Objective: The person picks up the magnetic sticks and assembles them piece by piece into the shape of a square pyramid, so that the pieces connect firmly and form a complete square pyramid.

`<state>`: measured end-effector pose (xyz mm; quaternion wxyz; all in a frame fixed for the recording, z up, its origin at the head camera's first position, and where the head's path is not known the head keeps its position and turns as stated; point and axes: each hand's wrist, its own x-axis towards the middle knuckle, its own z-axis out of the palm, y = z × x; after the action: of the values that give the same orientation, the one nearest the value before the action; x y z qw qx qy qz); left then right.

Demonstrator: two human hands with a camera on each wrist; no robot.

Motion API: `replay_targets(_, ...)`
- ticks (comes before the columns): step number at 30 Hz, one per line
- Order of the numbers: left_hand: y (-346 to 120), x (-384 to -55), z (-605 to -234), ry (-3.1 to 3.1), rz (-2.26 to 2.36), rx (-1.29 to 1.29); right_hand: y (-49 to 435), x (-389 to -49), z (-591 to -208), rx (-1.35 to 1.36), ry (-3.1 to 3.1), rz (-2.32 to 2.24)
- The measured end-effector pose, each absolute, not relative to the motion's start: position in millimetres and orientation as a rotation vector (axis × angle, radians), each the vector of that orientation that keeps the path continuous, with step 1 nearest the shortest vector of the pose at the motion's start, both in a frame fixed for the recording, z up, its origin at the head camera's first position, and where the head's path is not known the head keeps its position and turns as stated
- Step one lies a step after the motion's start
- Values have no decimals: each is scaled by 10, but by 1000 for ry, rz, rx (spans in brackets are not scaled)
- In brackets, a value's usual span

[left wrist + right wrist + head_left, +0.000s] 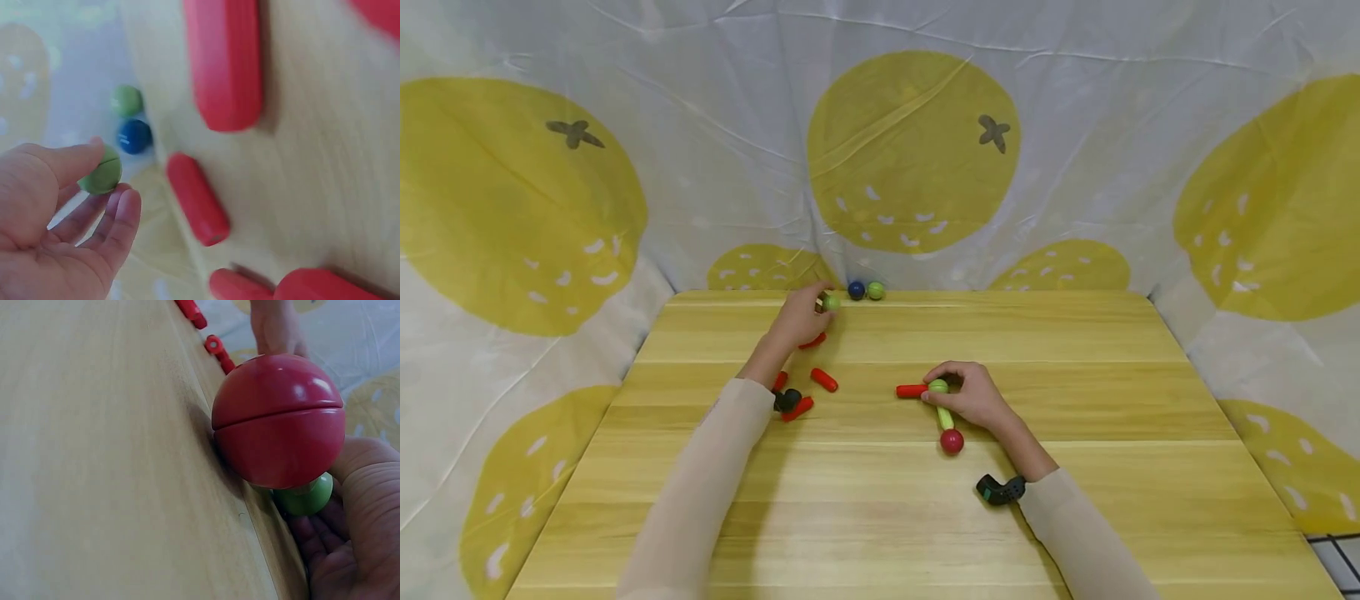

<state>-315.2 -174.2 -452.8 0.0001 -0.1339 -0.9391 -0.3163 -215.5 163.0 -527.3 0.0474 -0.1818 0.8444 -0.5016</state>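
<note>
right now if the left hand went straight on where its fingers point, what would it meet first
Probably the blue ball, just past the green ball the left hand holds, though depth is unclear.

— Which finishes surround the red ball [278,422]?
— It is glossy and smooth, like lacquer; just beyond it, the green ball [306,499] I pinch shines likewise.
— And elsewhere?
— Left of it, red rods [199,200]: smooth, satin sheen. Beneath it, tabletop [880,517]: smooth, grained wood. Behind it, backdrop [737,167]: creased cloth, faintly lustrous. Right of it, my right sleeve [1090,533]: matt cloth.
</note>
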Motion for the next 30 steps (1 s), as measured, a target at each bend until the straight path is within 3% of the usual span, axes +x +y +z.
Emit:
replay_targets(7, -1616, -2642, -4360, -2900, -1168, -541, 1630, -2127, -5276, -534, 2585, -1544)
replay_targets(13, -1456, -2330, -4434, -2838, -1329, -622, 1631, -2161, -5237, -551, 2595, -1551)
replay_targets(30, -1109, -2087, -4778, -2907, -1331, -572, 1607, -2319, -5278, -536, 2558, -1623)
